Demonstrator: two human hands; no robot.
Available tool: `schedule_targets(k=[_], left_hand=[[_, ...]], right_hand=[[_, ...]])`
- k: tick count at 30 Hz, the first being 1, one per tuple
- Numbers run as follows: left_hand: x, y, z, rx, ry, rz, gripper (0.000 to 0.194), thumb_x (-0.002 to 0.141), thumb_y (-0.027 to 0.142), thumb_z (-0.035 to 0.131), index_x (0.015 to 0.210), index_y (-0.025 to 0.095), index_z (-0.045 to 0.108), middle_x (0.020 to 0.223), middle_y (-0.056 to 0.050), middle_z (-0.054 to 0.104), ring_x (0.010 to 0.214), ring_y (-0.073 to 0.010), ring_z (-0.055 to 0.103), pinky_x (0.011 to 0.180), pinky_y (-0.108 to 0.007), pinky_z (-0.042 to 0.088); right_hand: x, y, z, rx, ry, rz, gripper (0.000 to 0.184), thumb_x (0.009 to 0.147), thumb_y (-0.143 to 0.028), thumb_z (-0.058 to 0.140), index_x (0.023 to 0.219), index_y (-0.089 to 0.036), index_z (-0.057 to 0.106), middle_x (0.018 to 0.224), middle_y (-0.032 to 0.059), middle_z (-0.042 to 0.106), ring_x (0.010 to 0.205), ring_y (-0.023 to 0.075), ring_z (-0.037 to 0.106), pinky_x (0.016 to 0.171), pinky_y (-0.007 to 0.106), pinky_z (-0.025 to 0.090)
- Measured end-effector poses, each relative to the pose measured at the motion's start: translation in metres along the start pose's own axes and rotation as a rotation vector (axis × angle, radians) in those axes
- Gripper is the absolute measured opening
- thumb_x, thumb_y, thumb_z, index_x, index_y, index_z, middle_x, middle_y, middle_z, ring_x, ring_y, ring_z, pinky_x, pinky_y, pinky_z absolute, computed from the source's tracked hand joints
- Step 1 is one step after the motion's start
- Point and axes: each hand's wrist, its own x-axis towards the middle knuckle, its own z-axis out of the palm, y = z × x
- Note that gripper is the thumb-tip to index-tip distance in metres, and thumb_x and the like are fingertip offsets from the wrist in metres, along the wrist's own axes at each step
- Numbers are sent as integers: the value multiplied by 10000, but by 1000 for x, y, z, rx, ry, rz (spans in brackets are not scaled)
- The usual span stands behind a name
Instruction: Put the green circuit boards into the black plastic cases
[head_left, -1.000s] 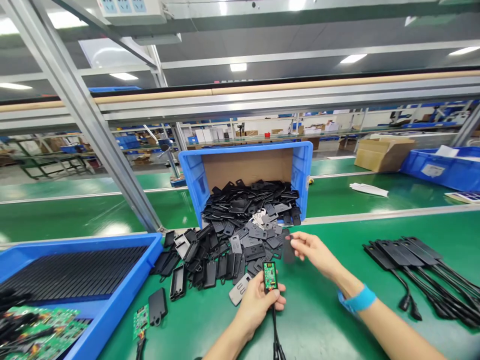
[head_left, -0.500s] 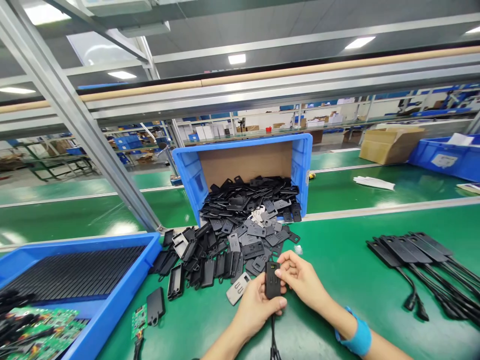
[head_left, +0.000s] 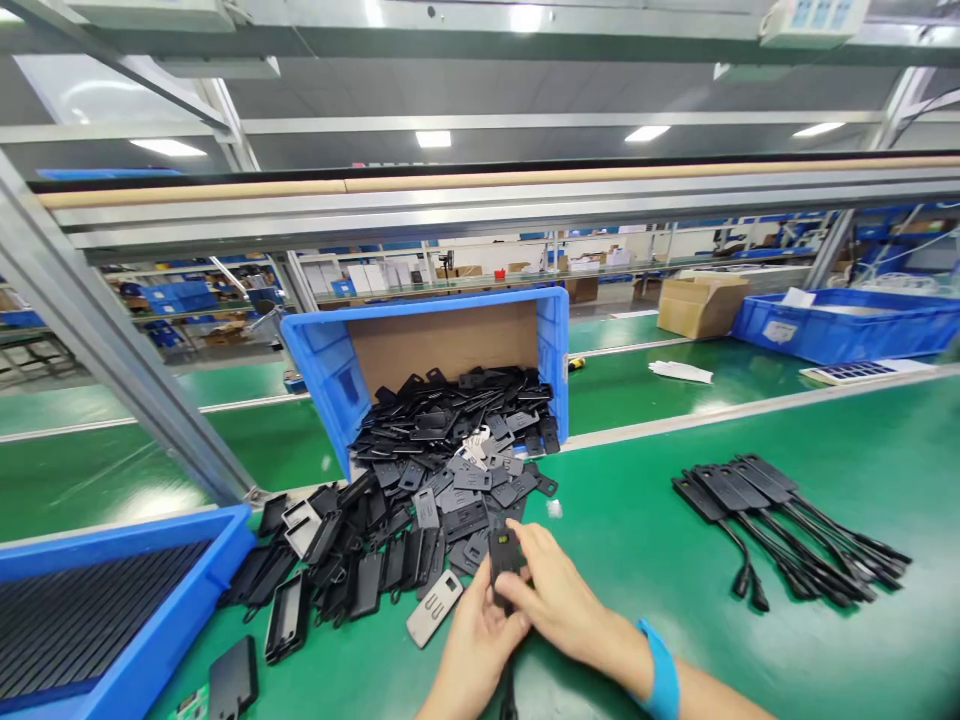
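Both my hands meet low in the middle around one small black cased part [head_left: 504, 553] with a cable hanging from it. My left hand [head_left: 471, 648] cups it from below, fingers closed on its body. My right hand [head_left: 553, 603], with a blue wristband, presses its fingers over the black cover on top. Just beyond them lies a heap of black plastic covers [head_left: 420, 510], spilling from a blue bin [head_left: 553, 345] tipped on its side.
A second blue bin [head_left: 161, 645] of black strips sits at the lower left. A row of finished black units with cables [head_left: 780, 520] lies at the right on the green table [head_left: 862, 640]. A slanted metal post [head_left: 105, 340] rises at the left. Farther back stand another blue bin [head_left: 847, 335] and a cardboard box [head_left: 701, 303].
My right hand brought a black cover onto the green circuit board in my left hand, and the board is now hidden under it. The view has swung right and down.
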Motion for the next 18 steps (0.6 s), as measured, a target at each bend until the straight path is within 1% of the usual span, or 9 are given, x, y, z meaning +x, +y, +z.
schedule_targets(k=[2,3,6,8,10,13,15,17,18], left_hand=[[-2,0,1,-21,-69,9,821,643,272,750,1359,235,350,1231,-148,559,1027,-224,593,885,-332,461],[-3,1,2,11,-106,-5,855,641,255,744,1381,241,316,1273,-155,530,1068,-234,572,897,-342,451],[-10,7,4,236,-135,14,868,671,164,674,1417,251,238,1320,-157,492,1102,-241,541,867,-350,461],[-15,17,4,471,-80,121,790,697,123,607,1404,257,281,1292,-138,520,1053,-231,553,828,-343,476],[-21,37,2,751,-68,220,679,722,133,569,1360,263,377,1253,-116,549,1012,-233,559,828,-347,469],[-36,79,-14,1154,-95,213,517,728,195,593,1236,265,529,1146,-94,605,1011,-267,564,874,-360,431],[-54,105,-35,1378,69,128,382,738,197,571,1117,240,596,1042,-95,632,961,-272,586,840,-352,433],[-78,121,-63,1579,411,-15,293,771,153,480,1042,191,585,1041,-122,613,950,-266,588,801,-341,432],[-91,125,-79,1680,570,-142,276,769,137,458,1024,162,560,1045,-146,604,950,-276,588,779,-344,430]], right_hand=[[0,-3,-4,-204,-5,-75,575,823,-329,508,1336,-117,359,1170,147,520,1083,261,472,951,400,390],[2,-2,-8,-292,-2,-78,571,833,-280,473,1355,-99,330,1179,163,518,1085,263,479,947,398,398],[9,14,-32,-598,89,25,482,809,-121,382,1281,-29,407,1042,206,580,964,279,555,838,400,458],[12,36,-53,-838,135,133,362,794,-77,359,1097,-5,542,843,208,615,783,299,601,709,417,476],[13,59,-70,-1041,169,189,330,811,-63,313,962,4,598,759,234,609,681,332,612,585,422,461],[13,84,-78,-1207,280,144,383,799,-61,317,1052,14,596,823,270,612,671,373,614,548,451,441],[13,88,-71,-1187,331,6,399,803,-122,353,1111,-20,585,974,287,597,745,379,611,582,468,455],[13,83,-58,-1065,304,-132,399,814,-202,371,1126,-77,587,1051,253,591,804,355,611,627,463,478],[13,79,-51,-979,266,-178,395,821,-237,372,1124,-109,591,1055,224,599,809,334,616,645,454,490]])
